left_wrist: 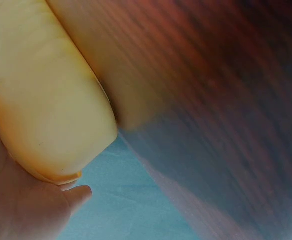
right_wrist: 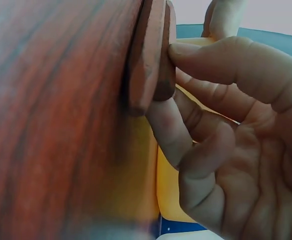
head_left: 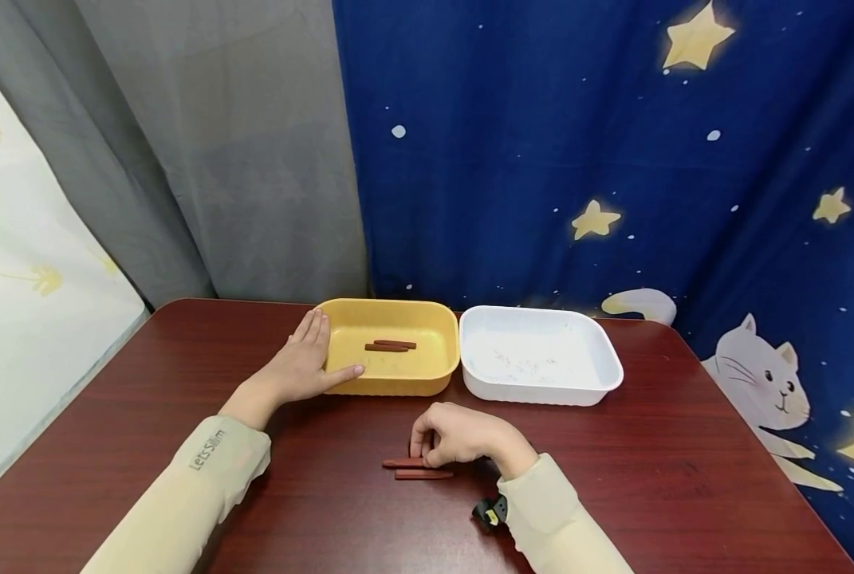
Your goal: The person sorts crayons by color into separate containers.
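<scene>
My left hand (head_left: 299, 360) rests on the left end of a yellow plastic tray (head_left: 391, 387), fingers straight along the rim and thumb stretched over the near side. Inside that tray, two short reddish-brown sticks (head_left: 386, 348) lie close together. On the table in front, my right hand (head_left: 462, 433) pinches a similar reddish-brown stick (head_left: 401, 463) between thumb and fingers. A second loose stick (head_left: 423, 475) lies alongside it, nearer to me. The right wrist view shows the thumb (right_wrist: 196, 55) against the held stick (right_wrist: 166, 75), with the other stick (right_wrist: 147, 62) beside it.
A white plastic tray (head_left: 541, 394) with small specks on its floor stands right of the yellow one, almost touching it. Both sit near the back edge of the dark red wooden table (head_left: 340, 494). Grey and blue star-patterned curtains (head_left: 484, 175) hang behind.
</scene>
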A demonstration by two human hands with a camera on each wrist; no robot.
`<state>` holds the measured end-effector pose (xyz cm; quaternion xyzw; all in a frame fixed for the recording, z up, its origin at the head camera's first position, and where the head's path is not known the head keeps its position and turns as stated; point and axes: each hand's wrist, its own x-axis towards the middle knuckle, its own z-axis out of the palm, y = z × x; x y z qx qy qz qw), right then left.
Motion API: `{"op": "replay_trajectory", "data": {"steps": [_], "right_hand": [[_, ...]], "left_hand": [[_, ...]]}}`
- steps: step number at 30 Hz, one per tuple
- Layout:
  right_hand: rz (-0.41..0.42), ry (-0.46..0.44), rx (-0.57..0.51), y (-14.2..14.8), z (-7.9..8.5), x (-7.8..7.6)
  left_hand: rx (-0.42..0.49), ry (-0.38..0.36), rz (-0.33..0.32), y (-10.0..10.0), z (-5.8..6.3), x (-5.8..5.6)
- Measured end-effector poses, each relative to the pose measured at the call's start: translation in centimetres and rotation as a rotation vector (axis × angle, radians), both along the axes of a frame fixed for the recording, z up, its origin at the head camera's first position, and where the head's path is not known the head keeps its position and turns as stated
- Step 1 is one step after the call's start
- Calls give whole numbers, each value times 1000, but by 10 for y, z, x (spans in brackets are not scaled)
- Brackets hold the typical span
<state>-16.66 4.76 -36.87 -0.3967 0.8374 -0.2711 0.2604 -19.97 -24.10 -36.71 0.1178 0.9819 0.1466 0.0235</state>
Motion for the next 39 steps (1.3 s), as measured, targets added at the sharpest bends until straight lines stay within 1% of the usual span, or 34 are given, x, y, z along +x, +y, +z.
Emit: {"op": "replay_trajectory", "data": {"steps": [10, 15, 20, 28, 32, 34, 39], "right_hand": [[26, -19, -61, 2, 1, -2], [23, -33, -80, 3, 2, -3], [22, -25, -101, 3, 4, -1], [-30, 46, -167, 5, 10, -1], [-42, 54, -197, 6, 12, -3], [-58, 51, -215, 6, 13, -3], [-104, 80, -271, 7, 18, -7]], "left_hand": [[0, -2, -2, 1, 1, -1], [0, -4, 3, 2, 2, -1], [5, -1, 8, 1, 2, 1], [-9, -5, 2, 1, 2, 0], [-16, -2, 6, 2, 2, -1], [-17, -1, 6, 2, 2, -1], [-29, -5, 9, 2, 3, -1]]}}
